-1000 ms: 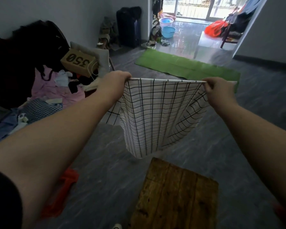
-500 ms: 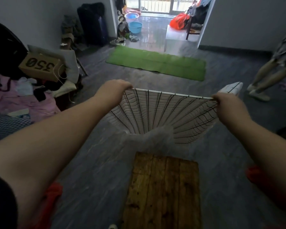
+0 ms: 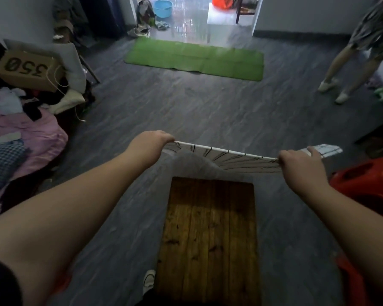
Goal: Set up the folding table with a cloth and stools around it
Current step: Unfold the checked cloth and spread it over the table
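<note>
A small wooden table top (image 3: 209,230) stands on the grey floor directly below me. Beyond its far edge I hold a white cloth with a black grid (image 3: 237,160) stretched taut between both hands, its body billowing blurred above the table's far end. My left hand (image 3: 149,145) grips the cloth's left end. My right hand (image 3: 296,160) grips it near the right end, with a corner sticking out past my fingers. A red plastic stool (image 3: 363,184) stands to the right of the table, and another red one (image 3: 349,281) shows under my right forearm.
A person's legs in white shoes (image 3: 341,71) stand at the far right. A green mat (image 3: 195,59) lies ahead on the floor. At the left a pile of clothes (image 3: 20,129) and a cardboard box marked 350 (image 3: 29,70) crowd the floor.
Both hands have come down and toward the table with the cloth. The cloth, which hung down in a sheet, now flares out nearly flat, seen almost edge-on.
</note>
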A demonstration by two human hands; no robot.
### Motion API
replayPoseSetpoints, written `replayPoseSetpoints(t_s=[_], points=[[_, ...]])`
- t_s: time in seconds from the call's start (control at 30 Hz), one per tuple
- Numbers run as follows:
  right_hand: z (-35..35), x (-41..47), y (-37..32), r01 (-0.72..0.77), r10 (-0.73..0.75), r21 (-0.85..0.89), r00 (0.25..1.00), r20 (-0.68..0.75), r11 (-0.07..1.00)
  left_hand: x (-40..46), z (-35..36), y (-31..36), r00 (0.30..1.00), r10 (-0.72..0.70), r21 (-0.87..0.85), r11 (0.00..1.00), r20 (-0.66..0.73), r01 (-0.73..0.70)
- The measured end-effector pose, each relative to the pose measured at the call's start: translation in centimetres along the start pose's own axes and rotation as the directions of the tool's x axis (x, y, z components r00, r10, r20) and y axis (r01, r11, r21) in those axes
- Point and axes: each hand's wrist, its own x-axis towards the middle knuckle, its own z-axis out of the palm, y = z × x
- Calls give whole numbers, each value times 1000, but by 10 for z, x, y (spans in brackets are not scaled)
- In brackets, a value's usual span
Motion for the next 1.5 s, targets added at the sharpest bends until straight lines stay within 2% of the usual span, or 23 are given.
replayPoseSetpoints(t_s=[0.1,0.17,0.3,0.5,0.67,0.8,1.07,1.37,1.5], points=[[18,-36,-2,74,-82,124,995,57,990,-36,21,10,999,3,-21,1000,32,-2],[27,-60,-5,73,-106,220,985,140,973,-61,34,14,1000,-3,-38,999,28,4],[45,-108,-11,65,-119,265,974,191,962,-110,58,21,999,3,-67,998,46,0],[71,-192,-34,-18,-25,354,993,119,935,-195,98,31,995,-25,-142,989,98,39],[78,-272,-63,-213,114,524,970,214,825,-276,116,44,999,-6,-176,984,37,12],[72,-337,-85,-258,125,535,954,272,805,-338,128,55,999,-17,-176,984,49,25],[80,-417,-108,-201,46,493,950,309,846,-431,171,76,993,-52,-189,979,106,72],[147,-475,-130,-77,-41,393,958,283,916,-473,261,75,996,-38,-250,966,81,57],[197,-510,-144,-170,-4,376,908,419,911,-499,315,82,991,-20,-241,969,132,51]])
